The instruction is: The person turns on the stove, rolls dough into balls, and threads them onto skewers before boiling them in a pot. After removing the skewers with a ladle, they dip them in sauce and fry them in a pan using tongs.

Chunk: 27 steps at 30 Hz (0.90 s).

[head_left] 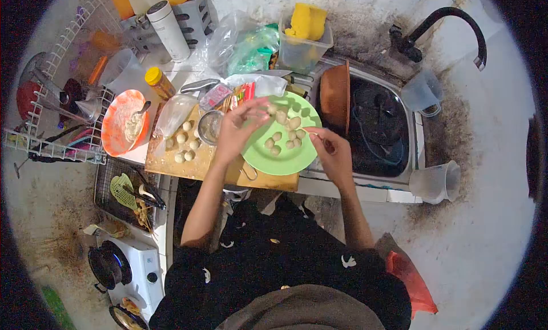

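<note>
The left hand [237, 130] reaches over the near-left rim of a green plate [291, 159], its fingers bent together and pinching 1 pale dough ball [272, 109] at the fingertips. The right hand [331, 150] hovers at the plate's right edge, thumb and forefinger pressed together on a thin stick [313, 133] that points toward the plate; what is at its tip is too small to tell. On the plate lie about 9 more pale balls [284, 137], clustered in the middle and upper part, some touching each other.

The plate rests partly on a wooden cutting board [171, 165] and partly over the edge of a sink [379, 133]. On the board, left of the left hand, sits another group of about 7 pale balls [184, 147], with a small metal cup [210, 126] just beside them and a clear plastic bag [174, 114] behind. Further left is an orange bowl [117, 133] holding pale flour and a spoon. A yellow-capped bottle [158, 82] stands behind the board.

A brown bowl [335, 96] leans upright at the left end of the sink. A black tap [451, 21] curves above it. 2 clear plastic jugs [436, 181] stand on the counter right of the sink. At far left is a white wire dish rack [51, 101], and at lower left a white gas burner [123, 267].
</note>
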Motion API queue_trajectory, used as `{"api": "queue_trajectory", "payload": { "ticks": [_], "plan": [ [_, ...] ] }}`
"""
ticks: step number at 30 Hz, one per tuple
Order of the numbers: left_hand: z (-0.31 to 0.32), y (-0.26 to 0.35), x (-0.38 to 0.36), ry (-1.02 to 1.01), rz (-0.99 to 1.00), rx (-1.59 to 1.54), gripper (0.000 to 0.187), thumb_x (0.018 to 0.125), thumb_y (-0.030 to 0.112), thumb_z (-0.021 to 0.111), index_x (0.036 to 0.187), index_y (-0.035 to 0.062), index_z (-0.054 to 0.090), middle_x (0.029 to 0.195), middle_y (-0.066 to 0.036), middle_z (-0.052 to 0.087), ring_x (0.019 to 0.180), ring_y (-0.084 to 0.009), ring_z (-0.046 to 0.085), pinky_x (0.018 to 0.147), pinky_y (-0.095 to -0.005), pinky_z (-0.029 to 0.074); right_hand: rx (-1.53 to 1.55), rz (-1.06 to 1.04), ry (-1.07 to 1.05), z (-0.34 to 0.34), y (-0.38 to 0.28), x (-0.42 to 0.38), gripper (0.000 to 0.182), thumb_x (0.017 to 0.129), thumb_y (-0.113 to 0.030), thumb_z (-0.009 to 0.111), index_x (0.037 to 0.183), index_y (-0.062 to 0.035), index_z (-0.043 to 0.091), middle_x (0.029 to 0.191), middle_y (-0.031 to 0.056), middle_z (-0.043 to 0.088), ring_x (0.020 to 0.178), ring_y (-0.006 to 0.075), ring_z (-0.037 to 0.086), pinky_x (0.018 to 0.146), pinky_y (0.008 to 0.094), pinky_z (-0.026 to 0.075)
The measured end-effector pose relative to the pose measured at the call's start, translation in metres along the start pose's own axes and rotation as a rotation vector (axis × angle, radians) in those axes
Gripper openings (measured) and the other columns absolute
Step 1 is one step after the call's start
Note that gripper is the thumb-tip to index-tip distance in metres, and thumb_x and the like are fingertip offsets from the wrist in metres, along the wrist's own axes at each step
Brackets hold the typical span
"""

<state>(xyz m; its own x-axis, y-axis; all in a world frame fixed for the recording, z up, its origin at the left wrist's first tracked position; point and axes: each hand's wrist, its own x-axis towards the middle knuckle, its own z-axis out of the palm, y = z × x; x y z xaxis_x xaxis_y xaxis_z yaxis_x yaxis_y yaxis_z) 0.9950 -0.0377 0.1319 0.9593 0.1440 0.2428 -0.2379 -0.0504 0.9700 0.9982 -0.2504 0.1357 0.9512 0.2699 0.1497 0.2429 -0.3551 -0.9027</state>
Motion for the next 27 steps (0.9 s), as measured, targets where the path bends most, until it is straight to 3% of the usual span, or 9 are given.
{"api": "queue_trajectory", "payload": {
  "ticks": [1, 7, 9, 11, 13, 17, 22, 25, 27],
  "plan": [
    [0.004, 0.004, -0.005, 0.007, -0.171, -0.266, 0.031, 0.077, 0.010, 0.064, 0.106, 0.0024, 0.057, 0.097, -0.004, 0.061, 0.084, -0.0089, 0.055, 0.077, -0.0231, 0.043, 0.061, 0.041, 0.027, 0.001, -0.004, -0.004, 0.017, 0.083, -0.012, 0.055, 0.096, -0.0049, 0.064, 0.086, 0.0092, 0.064, 0.073, 0.0108, 0.058, 0.064, 0.0228, 0.044],
    [0.023, -0.005, -0.022, 0.110, -0.143, -0.279, 0.025, 0.078, 0.006, 0.062, 0.102, -0.0004, 0.058, 0.096, -0.007, 0.061, 0.087, -0.0088, 0.055, 0.077, -0.0211, 0.043, 0.111, 0.000, 0.067, 0.004, -0.006, -0.023, 0.018, 0.083, -0.012, 0.055, 0.096, -0.0031, 0.063, 0.085, 0.0083, 0.064, 0.070, 0.0094, 0.056, 0.063, 0.0212, 0.043],
    [0.030, -0.004, -0.024, 0.106, -0.120, -0.392, 0.026, 0.076, 0.004, 0.063, 0.102, -0.0006, 0.058, 0.098, -0.007, 0.060, 0.088, -0.0096, 0.055, 0.077, -0.0218, 0.043, 0.123, 0.048, 0.019, 0.001, -0.005, -0.028, 0.017, 0.086, -0.009, 0.051, 0.096, 0.0004, 0.062, 0.066, -0.0066, 0.050, 0.055, -0.0012, 0.035, 0.047, 0.0149, 0.025],
    [0.034, -0.006, -0.028, 0.117, -0.130, -0.397, 0.026, 0.077, 0.004, 0.063, 0.102, -0.0006, 0.058, 0.098, -0.007, 0.060, 0.088, -0.0099, 0.055, 0.078, -0.0223, 0.043, 0.082, 0.110, -0.035, -0.004, -0.007, -0.031, 0.019, 0.086, -0.009, 0.051, 0.097, 0.0019, 0.061, 0.072, -0.0031, 0.056, 0.060, 0.0007, 0.042, 0.053, 0.0151, 0.032],
    [0.040, -0.010, -0.034, 0.131, -0.143, -0.403, 0.027, 0.077, 0.005, 0.062, 0.102, -0.0005, 0.057, 0.098, -0.007, 0.061, 0.087, -0.0102, 0.056, 0.078, -0.0228, 0.043, 0.240, 0.096, -0.033, -0.002, 0.005, -0.035, 0.021, 0.084, -0.012, 0.054, 0.099, -0.0003, 0.061, 0.091, 0.0114, 0.064, 0.080, 0.0104, 0.057, 0.071, 0.0222, 0.043],
    [0.054, -0.019, -0.044, 0.197, -0.168, -0.506, 0.026, 0.078, 0.007, 0.062, 0.102, -0.0006, 0.057, 0.098, -0.007, 0.061, 0.086, -0.0108, 0.056, 0.078, -0.0242, 0.043, 0.321, 0.115, -0.148, -0.011, 0.014, -0.039, 0.024, 0.086, -0.013, 0.051, 0.100, 0.0048, 0.059, 0.097, 0.0118, 0.063, 0.089, 0.0117, 0.056, 0.080, 0.0239, 0.041],
    [0.076, -0.025, -0.065, 0.414, -0.127, -0.642, 0.028, 0.078, 0.012, 0.063, 0.103, -0.0004, 0.056, 0.094, -0.006, 0.062, 0.084, -0.0110, 0.056, 0.078, -0.0247, 0.043, 0.375, 0.161, -0.296, -0.011, 0.020, -0.042, 0.025, 0.087, -0.013, 0.050, 0.101, 0.0054, 0.058, 0.097, 0.0100, 0.062, 0.088, 0.0092, 0.054, 0.078, 0.0228, 0.041],
    [0.072, -0.030, -0.080, 0.483, -0.014, -0.659, 0.028, 0.078, 0.012, 0.063, 0.102, -0.0007, 0.056, 0.093, -0.007, 0.062, 0.083, -0.0111, 0.056, 0.078, -0.0246, 0.043, 0.416, 0.167, -0.304, 0.004, 0.023, -0.049, 0.020, 0.086, -0.012, 0.053, 0.099, 0.0029, 0.060, 0.076, -0.0047, 0.052, 0.063, 0.0003, 0.038, 0.054, 0.0151, 0.028],
    [0.060, -0.028, -0.096, 0.503, -0.022, -0.633, 0.036, 0.077, 0.015, 0.065, 0.108, -0.0001, 0.053, 0.095, -0.006, 0.060, 0.087, -0.0122, 0.055, 0.079, -0.0250, 0.042, 0.446, 0.149, -0.359, 0.014, 0.021, -0.056, 0.021, 0.087, -0.012, 0.052, 0.098, 0.0028, 0.060, 0.080, -0.0027, 0.056, 0.063, 0.0012, 0.039, 0.055, 0.0153, 0.031]
  ]
}}
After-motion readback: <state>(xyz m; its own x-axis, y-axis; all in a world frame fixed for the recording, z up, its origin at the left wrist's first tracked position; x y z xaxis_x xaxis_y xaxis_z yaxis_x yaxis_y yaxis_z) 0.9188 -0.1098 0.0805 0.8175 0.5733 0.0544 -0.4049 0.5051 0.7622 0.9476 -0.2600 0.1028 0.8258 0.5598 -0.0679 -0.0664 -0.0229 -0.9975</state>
